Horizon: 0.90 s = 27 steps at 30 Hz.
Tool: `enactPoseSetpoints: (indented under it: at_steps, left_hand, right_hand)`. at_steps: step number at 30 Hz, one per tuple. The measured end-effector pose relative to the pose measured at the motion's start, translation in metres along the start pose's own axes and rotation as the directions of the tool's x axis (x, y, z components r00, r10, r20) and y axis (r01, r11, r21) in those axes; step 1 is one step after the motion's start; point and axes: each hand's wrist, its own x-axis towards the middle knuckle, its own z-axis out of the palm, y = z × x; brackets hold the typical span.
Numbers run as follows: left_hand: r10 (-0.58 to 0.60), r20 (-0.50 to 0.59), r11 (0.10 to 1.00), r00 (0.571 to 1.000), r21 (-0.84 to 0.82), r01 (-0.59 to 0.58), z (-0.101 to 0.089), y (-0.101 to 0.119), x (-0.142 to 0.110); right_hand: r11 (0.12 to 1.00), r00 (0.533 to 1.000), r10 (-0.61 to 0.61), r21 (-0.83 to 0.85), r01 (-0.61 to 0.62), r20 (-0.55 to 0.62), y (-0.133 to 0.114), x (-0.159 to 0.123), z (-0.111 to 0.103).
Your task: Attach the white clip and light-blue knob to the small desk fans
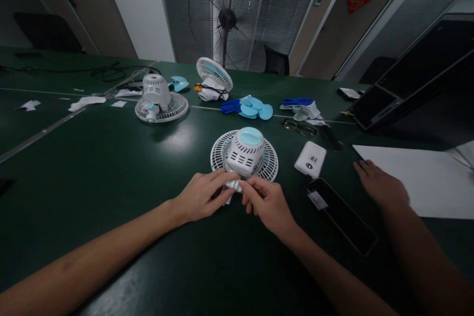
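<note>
1. We see our left hand [205, 195] and our right hand [268, 202] close together, just in front of the near edge of a small white fan [242, 158].
2. Our left thumb and fingers pinch a small white part [234, 185] on the near side of the fan. Our right thumb and finger pinch it too, from the right, and our other right fingers curl in.
3. We have the fan lying face down on the green surface [111, 182], well in from the far edge. Its round cage is flat, and its light blue cap points up.
4. To the right of our fan, we see a white box [311, 158] with a black phone [342, 215] next to it, nearer to us.
5. Past the phone, another person's hand [383, 187] is at the left edge of a big white sheet [425, 177]. We cannot tell if it presses on the sheet.
6. Behind our fan, toward the far edge of the surface, we see light blue blades [255, 107] touching a dark blue glove [230, 106]. More gloves [301, 108] lie to the right, with eyeglasses [307, 131] just in front.
7. We see a second fan [156, 90] face down on the left, and a third fan [215, 76] tilted up near the far edge.
8. Beyond that edge, we see a big dark fan [227, 19].
</note>
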Motion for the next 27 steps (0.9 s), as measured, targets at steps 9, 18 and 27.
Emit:
enactPoseSetpoints:
  at_steps: [9,18,27]
  left_hand:
    - [0.007,-0.002,0.988,1.0,0.154,-0.007,0.002,0.008,0.001]
    - [-0.23,0.063,0.955,0.971,0.208,0.213,-0.04,-0.005,-0.005]
    - [-0.572,-0.064,0.77,0.818,0.302,0.562,-0.128,-0.031,-0.122]
  right_hand:
    - [0.719,0.874,0.417,0.498,-0.485,0.249,-0.01,0.0,0.004]
    - [0.989,0.997,0.028,-0.15,-0.016,0.077,-0.002,-0.004,0.008]
    - [0.933,0.98,-0.137,-0.313,0.176,0.144,-0.003,-0.01,0.011]
